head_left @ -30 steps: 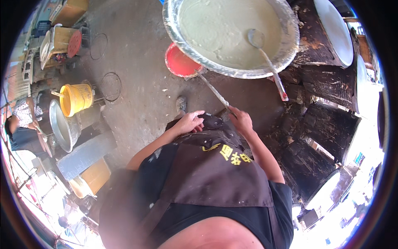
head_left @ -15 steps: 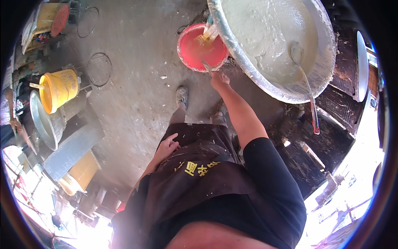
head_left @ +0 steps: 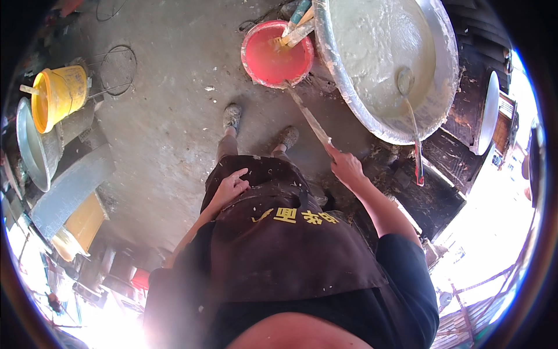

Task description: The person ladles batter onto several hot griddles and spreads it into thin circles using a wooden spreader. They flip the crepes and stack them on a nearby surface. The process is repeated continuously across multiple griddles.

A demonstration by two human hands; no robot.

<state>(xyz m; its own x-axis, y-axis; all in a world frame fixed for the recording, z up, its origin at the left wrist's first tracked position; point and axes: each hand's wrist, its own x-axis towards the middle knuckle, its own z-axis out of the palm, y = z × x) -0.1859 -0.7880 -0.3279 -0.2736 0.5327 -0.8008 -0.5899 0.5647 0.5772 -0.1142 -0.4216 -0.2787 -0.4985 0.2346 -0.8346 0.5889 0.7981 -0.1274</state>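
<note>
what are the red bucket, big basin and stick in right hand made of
Red bucket: likely plastic, smooth solid red. Big basin: probably metal, dull grey under pale smears. Stick in the right hand: perhaps wood, brownish, though pale streaks leave it open.

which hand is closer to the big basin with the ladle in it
Right. The right hand, gripping a stick, is just below and left of the basin in view; the left hand is farther left, over the apron.
</note>
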